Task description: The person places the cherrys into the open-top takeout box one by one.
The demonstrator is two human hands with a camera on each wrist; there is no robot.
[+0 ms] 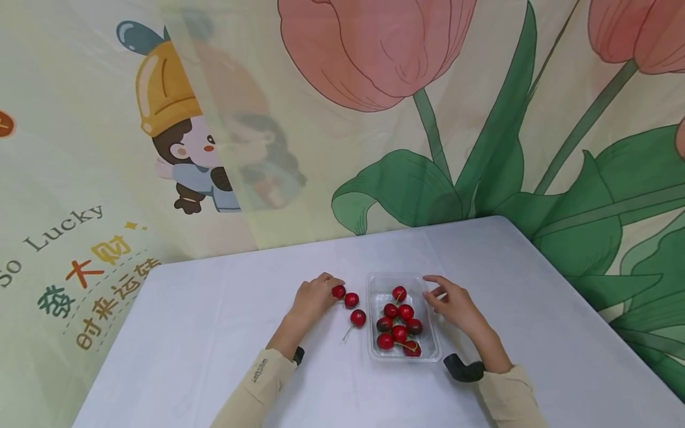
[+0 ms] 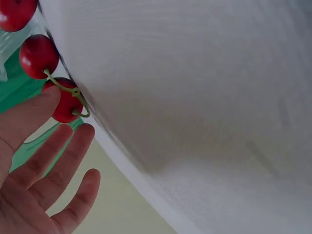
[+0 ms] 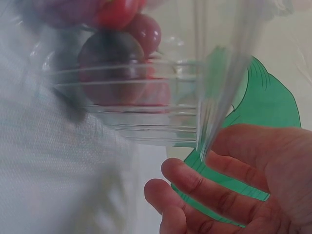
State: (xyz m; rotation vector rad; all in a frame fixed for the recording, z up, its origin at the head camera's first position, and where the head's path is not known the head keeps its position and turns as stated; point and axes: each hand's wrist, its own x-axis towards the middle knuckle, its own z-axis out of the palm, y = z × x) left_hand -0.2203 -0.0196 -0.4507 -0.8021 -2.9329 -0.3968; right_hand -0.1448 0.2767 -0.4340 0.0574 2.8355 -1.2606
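Many cherries [image 1: 390, 310] before a "So Lucky" backdrop [image 1: 316, 137]

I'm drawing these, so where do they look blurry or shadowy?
Right wrist view: the clear box looks hazy, cherries behind its wall smudgy; left wrist view: a soft shadow on the table; head view: mostly even light, faint shadows.

Left hand [image 1: 310, 301] has its fingers on 1 cherry [image 1: 338, 291], 2 loose cherries [image 1: 358, 318] just right of them. Right hand's [image 1: 456, 303] fingers? Pretty much at a clear box's [image 1: 377, 297] rim, 8 boxed cherries [image 1: 406, 312] left of them.
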